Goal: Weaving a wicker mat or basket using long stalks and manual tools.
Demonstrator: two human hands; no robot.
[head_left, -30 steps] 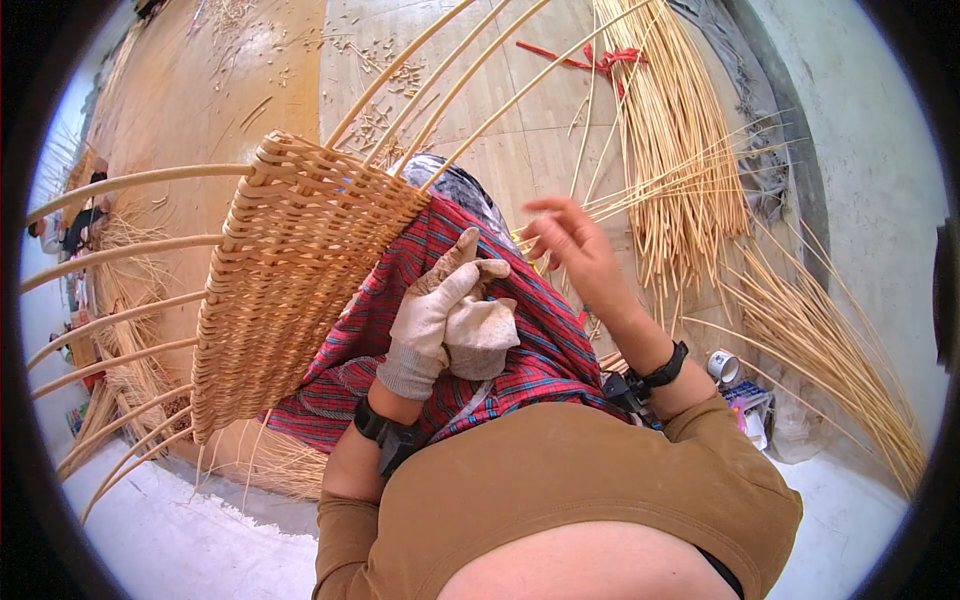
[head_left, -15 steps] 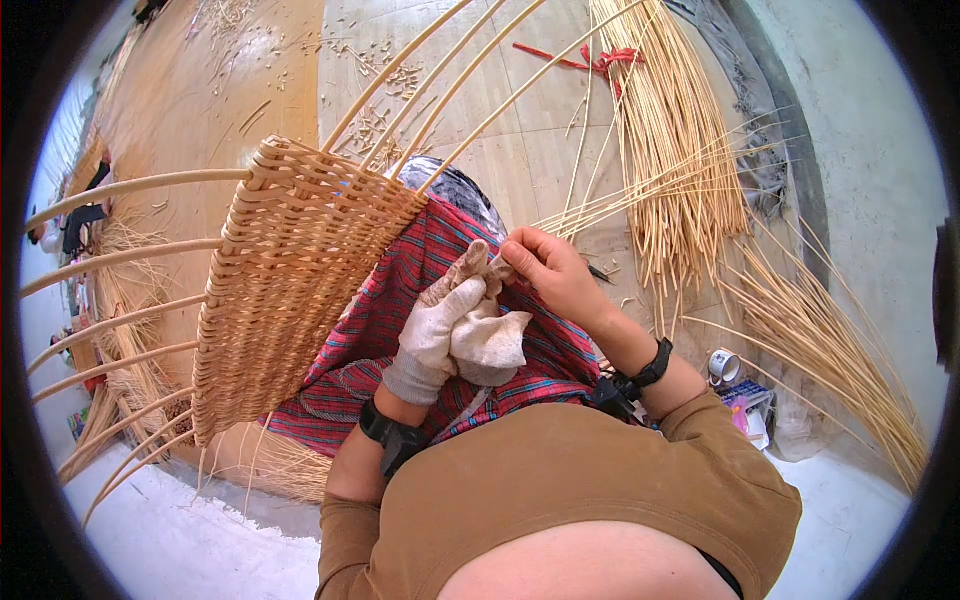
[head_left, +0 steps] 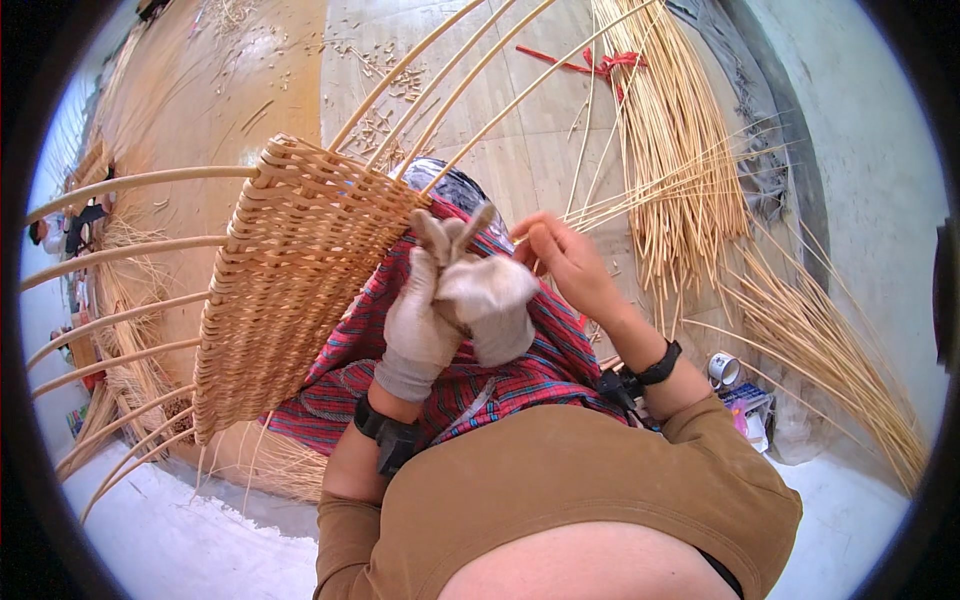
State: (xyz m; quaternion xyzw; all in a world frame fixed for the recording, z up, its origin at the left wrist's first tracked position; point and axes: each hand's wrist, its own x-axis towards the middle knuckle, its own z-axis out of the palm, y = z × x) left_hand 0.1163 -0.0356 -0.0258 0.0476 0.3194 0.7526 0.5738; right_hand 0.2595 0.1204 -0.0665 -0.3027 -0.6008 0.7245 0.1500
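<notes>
My left hand (head_left: 412, 325), in a soiled white knit work glove, is closed on a second, loose glove (head_left: 500, 310) that hangs over its palm, slightly blurred. Bare and just right of the loose glove, my right hand (head_left: 575, 268) has its fingers loosely bent and apart, with nothing visible in them. Both hands are above the red and blue striped cloth (head_left: 365, 375) over my lap. Against my left side leans a flat woven wicker panel (head_left: 295, 275), its long bare stakes (head_left: 130, 265) sticking out to the left and far side; neither hand touches it.
A thick bundle of pale canes (head_left: 675, 150) with a red tie (head_left: 610, 62) lies at the far right. More loose canes (head_left: 830, 370) spread at the right, near a white mug (head_left: 724, 368) and a small basket of items (head_left: 748, 410). Cane offcuts (head_left: 375, 130) litter the floor ahead.
My right hand has come away from the loose glove, moving slightly right and nearer. The loose glove has swung in my left hand, which has tilted, its fingers now more spread.
</notes>
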